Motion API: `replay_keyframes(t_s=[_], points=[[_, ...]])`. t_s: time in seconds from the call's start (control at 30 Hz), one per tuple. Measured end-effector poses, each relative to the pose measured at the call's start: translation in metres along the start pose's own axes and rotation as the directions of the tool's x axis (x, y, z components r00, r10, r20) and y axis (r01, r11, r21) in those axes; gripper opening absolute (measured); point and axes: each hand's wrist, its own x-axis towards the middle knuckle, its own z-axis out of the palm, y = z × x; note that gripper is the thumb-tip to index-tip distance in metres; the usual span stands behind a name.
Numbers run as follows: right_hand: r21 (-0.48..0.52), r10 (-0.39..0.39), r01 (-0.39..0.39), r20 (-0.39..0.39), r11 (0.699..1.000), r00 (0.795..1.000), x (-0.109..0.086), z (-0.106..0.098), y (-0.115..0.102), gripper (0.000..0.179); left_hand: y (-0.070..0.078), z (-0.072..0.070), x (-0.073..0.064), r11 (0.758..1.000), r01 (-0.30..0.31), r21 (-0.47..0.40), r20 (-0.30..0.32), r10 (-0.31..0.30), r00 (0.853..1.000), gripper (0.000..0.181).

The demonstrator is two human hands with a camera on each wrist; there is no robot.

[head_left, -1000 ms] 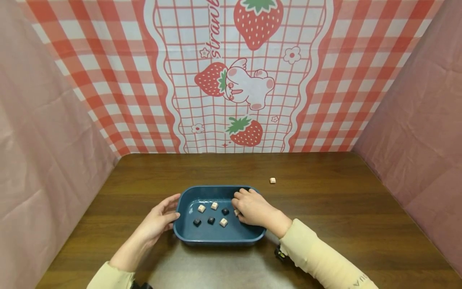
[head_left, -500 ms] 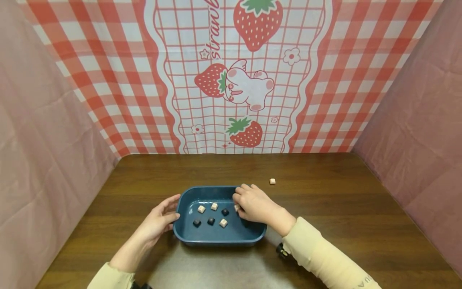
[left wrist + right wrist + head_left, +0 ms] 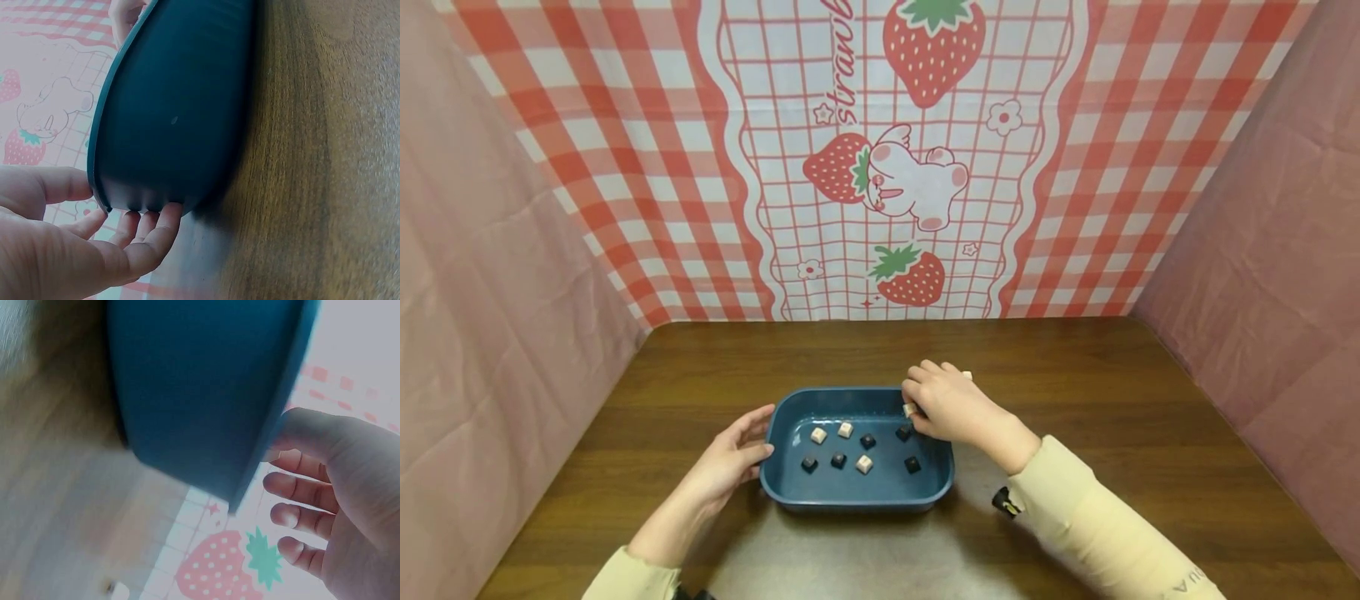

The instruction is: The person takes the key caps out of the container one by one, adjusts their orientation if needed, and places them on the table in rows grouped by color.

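My right hand (image 3: 951,404) pinches a white keycap (image 3: 909,410) between thumb and fingertips, over the back right corner of a blue tray (image 3: 880,504). In the right wrist view the tray's wall hides most of that keycap. My left hand (image 3: 726,458) rests against the tray's left end; in the left wrist view its fingers (image 3: 164,234) lie along the outer wall, thumb at the rim. Inside the tray are three white keycaps, one near the middle (image 3: 864,464), and several black keycaps, one near the right end (image 3: 912,464).
Another white keycap (image 3: 967,375) lies on the wooden table (image 3: 1075,375) behind the tray, partly covered by my right hand in the head view. A checked strawberry cloth (image 3: 850,275) hangs at the back, with pink cloth (image 3: 512,292) at the sides.
My right hand has lifted back and right with the white keycap, toward the tray's rear rim. Two black keycaps at the tray's right now show. My left hand has kept its place.
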Motion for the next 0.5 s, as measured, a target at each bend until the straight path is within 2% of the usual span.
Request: replay_keyframes(t_s=[0.5], points=[[0.012,0.120,-0.120,-0.040,0.993,0.992,-0.017,-0.013,0.042,0.011,0.001,0.001,-0.001,1.000,-0.001,0.004,-0.001,0.001,1.000,0.058]])
